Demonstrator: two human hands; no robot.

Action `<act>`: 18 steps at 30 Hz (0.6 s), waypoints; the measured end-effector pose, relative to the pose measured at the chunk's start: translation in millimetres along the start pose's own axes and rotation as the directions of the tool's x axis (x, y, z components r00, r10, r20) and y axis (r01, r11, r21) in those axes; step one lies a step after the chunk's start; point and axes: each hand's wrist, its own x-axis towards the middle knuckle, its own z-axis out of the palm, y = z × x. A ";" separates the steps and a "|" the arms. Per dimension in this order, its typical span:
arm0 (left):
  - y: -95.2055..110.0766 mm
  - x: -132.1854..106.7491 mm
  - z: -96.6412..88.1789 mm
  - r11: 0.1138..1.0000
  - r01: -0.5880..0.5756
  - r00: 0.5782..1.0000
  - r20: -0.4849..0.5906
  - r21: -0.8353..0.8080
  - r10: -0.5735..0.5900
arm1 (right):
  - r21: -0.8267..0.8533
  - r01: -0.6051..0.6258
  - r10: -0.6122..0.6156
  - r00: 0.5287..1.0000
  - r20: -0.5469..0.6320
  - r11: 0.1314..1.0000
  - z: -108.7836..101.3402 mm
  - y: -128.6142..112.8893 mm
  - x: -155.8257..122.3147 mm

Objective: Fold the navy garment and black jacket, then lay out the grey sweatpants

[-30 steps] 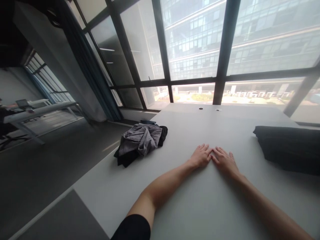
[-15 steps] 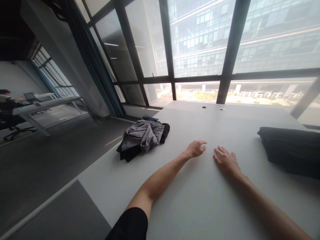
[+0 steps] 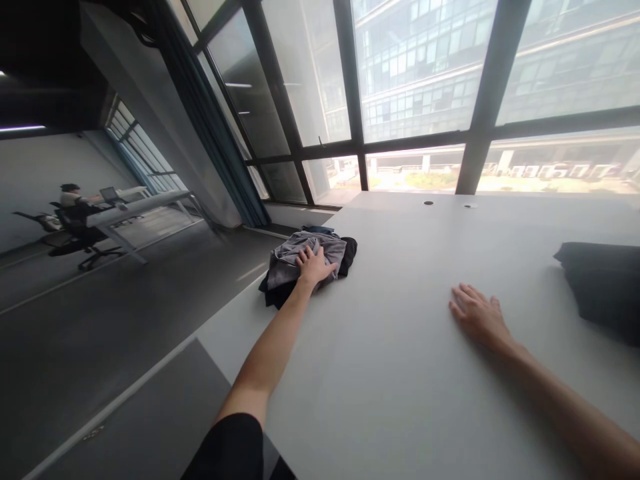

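My left hand (image 3: 315, 266) reaches over a crumpled grey garment (image 3: 285, 261), its fingers spread on or just above the cloth. The grey garment tops a small heap; black cloth (image 3: 278, 295) pokes out beneath it, and more black fabric (image 3: 349, 255) shows at its right side. A bit of dark blue cloth (image 3: 319, 230) peeks out behind. My right hand (image 3: 479, 315) lies flat on the white table (image 3: 400, 373), palm down with nothing in it. To its right sits a folded dark garment (image 3: 603, 283), cut off by the view's edge.
Two round cable holes (image 3: 429, 203) are at the table's far side. A grey panel (image 3: 165, 407) covers the near left corner. Tall windows (image 3: 415, 73) stand beyond the table. Across the floor, a person (image 3: 75, 200) sits at another desk (image 3: 145, 203).
My left hand has moved left from the middle of the table to the grey garment, its fingers spreading. My right hand stays flat on the table. The view has turned somewhat left.
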 end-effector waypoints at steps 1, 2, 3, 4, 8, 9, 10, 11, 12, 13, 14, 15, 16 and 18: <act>-4.0 -3.9 5.4 1.000 -0.006 1.000 0.030 0.031 0.005 | -0.005 0.003 -0.003 1.000 -0.006 1.000 0.9 0.7 0.0; -6.1 -7.4 10.7 0.998 -0.024 0.999 0.036 0.051 0.022 | -0.008 0.006 -0.006 1.000 -0.011 1.000 1.6 1.2 0.0; -6.6 -10.2 15.7 0.997 -0.042 0.999 0.018 0.065 0.040 | -0.010 0.008 -0.008 1.000 -0.013 1.000 1.9 1.5 0.0; -6.1 -12.4 19.9 0.996 -0.051 0.998 -0.015 0.072 0.053 | -0.011 0.008 -0.008 1.000 -0.013 1.000 1.9 1.6 -0.1; -0.4 -14.7 28.1 0.995 -0.095 0.983 -0.158 0.000 0.094 | -0.006 -0.005 0.005 1.000 -0.004 1.000 0.3 0.7 -0.4; 1.0 -14.3 28.2 0.992 -0.118 0.976 -0.187 -0.037 0.109 | -0.007 -0.008 0.008 1.000 -0.001 1.000 -0.2 0.4 -0.4; 2.2 -13.9 27.6 0.988 -0.137 0.970 -0.211 -0.074 0.119 | -0.009 -0.011 0.011 1.000 0.002 1.000 -0.6 0.2 -0.5; 3.2 -13.3 26.0 0.983 -0.149 0.966 -0.229 -0.107 0.122 | -0.010 -0.013 0.013 1.000 0.004 1.000 -0.8 0.1 -0.4; 4.3 -12.8 23.5 0.980 -0.151 0.963 -0.243 -0.134 0.115 | -0.011 -0.014 0.014 1.000 0.005 1.000 -0.9 0.0 -0.4; 5.4 -12.3 19.9 0.978 -0.143 0.962 -0.254 -0.153 0.101 | -0.010 -0.013 0.013 1.000 0.005 1.000 -1.0 0.0 -0.3; 6.8 -11.9 15.1 0.977 -0.133 0.960 -0.267 -0.165 0.085 | -0.008 -0.013 0.013 1.000 0.003 1.000 -1.0 0.0 -0.2; 8.8 -11.9 9.5 0.975 -0.131 0.955 -0.287 -0.180 0.075 | -0.005 -0.011 0.011 1.000 0.002 1.000 -1.0 -0.1 -0.1; 11.7 -12.5 3.2 0.969 -0.141 0.945 -0.320 -0.202 0.071 | -0.002 -0.008 0.008 1.000 -0.001 1.000 -1.0 -0.1 0.1; 21.1 -16.7 -9.2 0.941 -0.218 0.903 -0.420 -0.257 0.094 | 0.003 -0.006 0.006 1.000 -0.006 1.000 -0.8 0.0 0.2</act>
